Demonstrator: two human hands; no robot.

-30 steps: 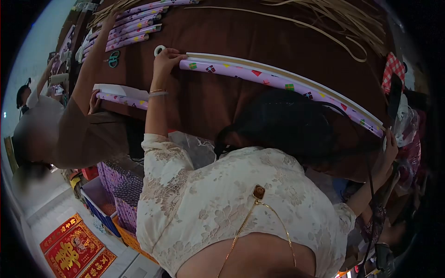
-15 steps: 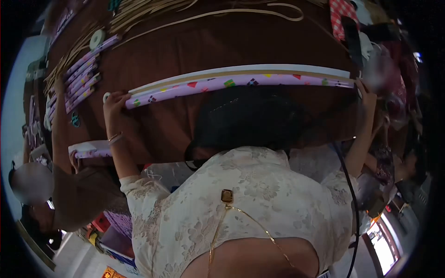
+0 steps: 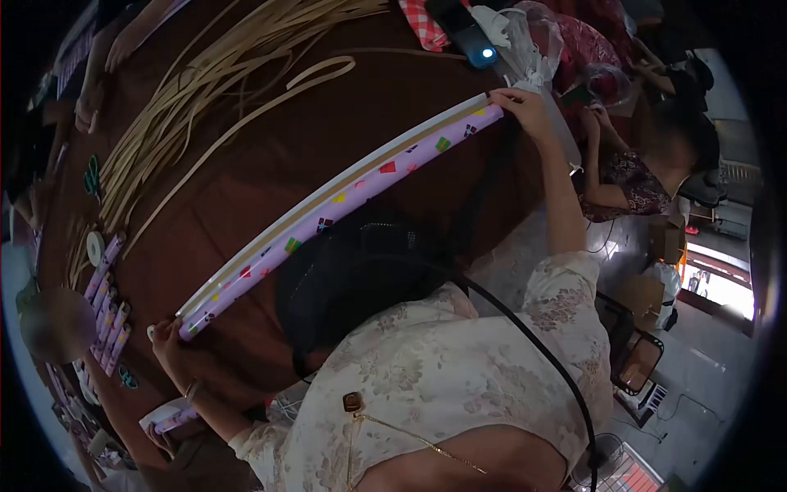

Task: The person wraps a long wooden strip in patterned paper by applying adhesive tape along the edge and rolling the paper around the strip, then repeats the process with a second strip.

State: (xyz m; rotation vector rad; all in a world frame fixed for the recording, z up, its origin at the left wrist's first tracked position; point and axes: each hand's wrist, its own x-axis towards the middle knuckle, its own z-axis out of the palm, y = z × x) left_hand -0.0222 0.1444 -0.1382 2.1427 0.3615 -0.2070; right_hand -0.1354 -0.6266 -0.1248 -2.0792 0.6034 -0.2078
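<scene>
A long strip of purple patterned paper (image 3: 369, 176), with a tan strip and a white edge along its upper side, runs slantwise over the brown cloth. My left hand (image 3: 168, 340) is closed on its lower left end, with a small white roll beside the fingers. At the upper right end, my right hand (image 3: 525, 111) pinches the same paper between thumb and fingers. Between my arms, a black object (image 3: 352, 275) hides part of the cloth under the paper.
Tan flat strips (image 3: 197, 107) lie at the upper left. Purple rolled pieces (image 3: 106, 316), a tape roll (image 3: 95, 248) and green scissors (image 3: 93, 175) are at the left. A phone (image 3: 467, 37) and plastic bag (image 3: 533, 49) lie beyond my right hand. Co-workers sit on both sides.
The view has turned, so the paper now slants up to the right. Both hands still hold its ends. More of the tan strips and the right-hand co-worker show.
</scene>
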